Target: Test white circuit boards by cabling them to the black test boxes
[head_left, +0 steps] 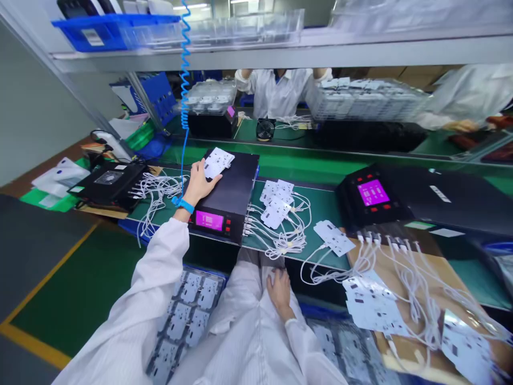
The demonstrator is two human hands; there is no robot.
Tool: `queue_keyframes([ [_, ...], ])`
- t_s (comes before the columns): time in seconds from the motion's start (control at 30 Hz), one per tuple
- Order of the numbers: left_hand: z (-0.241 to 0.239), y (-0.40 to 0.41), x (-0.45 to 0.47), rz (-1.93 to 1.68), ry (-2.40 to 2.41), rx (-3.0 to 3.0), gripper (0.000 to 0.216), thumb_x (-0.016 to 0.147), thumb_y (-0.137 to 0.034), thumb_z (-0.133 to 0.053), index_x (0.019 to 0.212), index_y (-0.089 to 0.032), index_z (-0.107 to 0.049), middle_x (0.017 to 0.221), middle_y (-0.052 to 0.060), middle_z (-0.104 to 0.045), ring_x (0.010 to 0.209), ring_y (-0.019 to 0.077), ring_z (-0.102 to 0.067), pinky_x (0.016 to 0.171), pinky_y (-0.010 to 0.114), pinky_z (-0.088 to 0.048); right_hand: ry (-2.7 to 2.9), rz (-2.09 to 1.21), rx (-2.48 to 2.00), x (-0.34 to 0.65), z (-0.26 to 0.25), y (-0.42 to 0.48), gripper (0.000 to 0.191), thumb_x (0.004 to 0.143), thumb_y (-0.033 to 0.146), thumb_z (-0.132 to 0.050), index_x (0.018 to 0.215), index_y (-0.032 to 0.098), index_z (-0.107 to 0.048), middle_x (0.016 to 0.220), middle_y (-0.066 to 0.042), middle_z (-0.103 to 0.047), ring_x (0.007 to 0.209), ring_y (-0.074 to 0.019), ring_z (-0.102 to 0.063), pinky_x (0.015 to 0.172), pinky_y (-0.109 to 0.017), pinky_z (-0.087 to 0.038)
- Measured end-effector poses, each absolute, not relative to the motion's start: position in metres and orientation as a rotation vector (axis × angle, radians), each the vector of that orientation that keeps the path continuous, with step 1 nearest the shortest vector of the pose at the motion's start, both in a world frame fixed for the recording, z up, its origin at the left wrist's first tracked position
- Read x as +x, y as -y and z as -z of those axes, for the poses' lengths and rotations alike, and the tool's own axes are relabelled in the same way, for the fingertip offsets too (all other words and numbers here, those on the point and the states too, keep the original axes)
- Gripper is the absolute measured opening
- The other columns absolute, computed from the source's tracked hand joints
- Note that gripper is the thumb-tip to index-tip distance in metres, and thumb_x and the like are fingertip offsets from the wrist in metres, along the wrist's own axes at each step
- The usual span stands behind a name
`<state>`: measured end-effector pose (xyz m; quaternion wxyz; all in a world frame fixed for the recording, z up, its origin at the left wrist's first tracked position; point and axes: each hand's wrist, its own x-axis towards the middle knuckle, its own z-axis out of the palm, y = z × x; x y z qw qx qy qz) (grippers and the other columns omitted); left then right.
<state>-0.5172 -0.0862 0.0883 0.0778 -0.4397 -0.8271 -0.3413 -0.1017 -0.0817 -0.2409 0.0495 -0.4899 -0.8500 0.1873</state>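
Note:
My left hand (201, 184), with a blue strap on its wrist, reaches over a black box (232, 184). Its thumb and fingers are at the near edges of a white circuit board (218, 162) on the box top, holding it. On the front of that box glows a magenta screen (209, 220). My right hand (279, 291) lies on my thigh with its fingers stretched out, holding nothing. To the right of the box, several white boards (276, 202) overlap among white cables (286, 240). Another white board (334, 238) lies farther right with a cable.
A second black box (401, 195) with a magenta screen stands at right, cables running over brown cardboard (417, 267). Trays of boards (188, 315) sit below the bench. A coiled blue cord (185, 69) hangs near my left arm. Across the bench sits a person (280, 91).

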Motion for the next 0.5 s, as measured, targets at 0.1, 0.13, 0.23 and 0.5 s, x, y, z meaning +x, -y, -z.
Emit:
queue_keyframes([
  [0.1, -0.098, 0.092, -0.507, 1.052, 2.455, -1.294, 0.091, 0.089, -0.045, -0.077, 0.154, 0.000, -0.033, 0.157, 0.027, -0.034, 0.150, 0.0312, -0.030, 0.128, 0.053, -0.026, 2.579, -0.624, -1.491, -0.096, 0.227, 0.088, 0.039, 0.097, 0.024, -0.049, 0.129, 0.009, -0.064, 0.141, -0.025, -0.055, 0.135, -0.0362, -0.052, 0.114, -0.047, -0.041],
  [0.13, -0.102, 0.094, -0.501, 1.068, 2.433, -1.300, 0.087, 0.089, -0.042, -0.077, 0.152, 0.001, -0.035, 0.158, 0.028, -0.031, 0.152, 0.0330, -0.027, 0.128, 0.054, -0.024, 2.587, -0.676, -1.464, -0.093, 0.220, 0.091, 0.040, 0.094, 0.021, -0.051, 0.130, 0.009, -0.064, 0.143, -0.026, -0.054, 0.137, -0.0367, -0.052, 0.115, -0.048, -0.041],
  [0.23, -0.113, 0.099, -0.476, 1.140, 2.331, -1.388, 0.070, 0.094, -0.038, -0.071, 0.145, 0.001, -0.045, 0.160, 0.026, -0.029, 0.155, 0.0348, -0.024, 0.129, 0.057, -0.022, 2.636, -0.988, -1.210, -0.075, 0.194, 0.096, 0.033, 0.087, 0.017, -0.061, 0.118, 0.011, -0.071, 0.131, -0.026, -0.065, 0.128, -0.0372, -0.061, 0.106, -0.048, -0.050],
  [0.5, -0.101, 0.093, -0.317, 1.680, 2.192, -2.225, 0.033, 0.093, -0.043, -0.065, 0.115, -0.018, -0.071, 0.109, 0.009, -0.076, 0.099, 0.0230, -0.073, 0.096, 0.040, -0.060, 2.545, -0.786, -1.355, -0.021, 0.045, 0.015, 0.028, 0.105, 0.035, -0.052, 0.114, 0.018, -0.071, 0.095, -0.009, -0.078, 0.090, -0.0214, -0.075, 0.078, -0.027, -0.051],
])
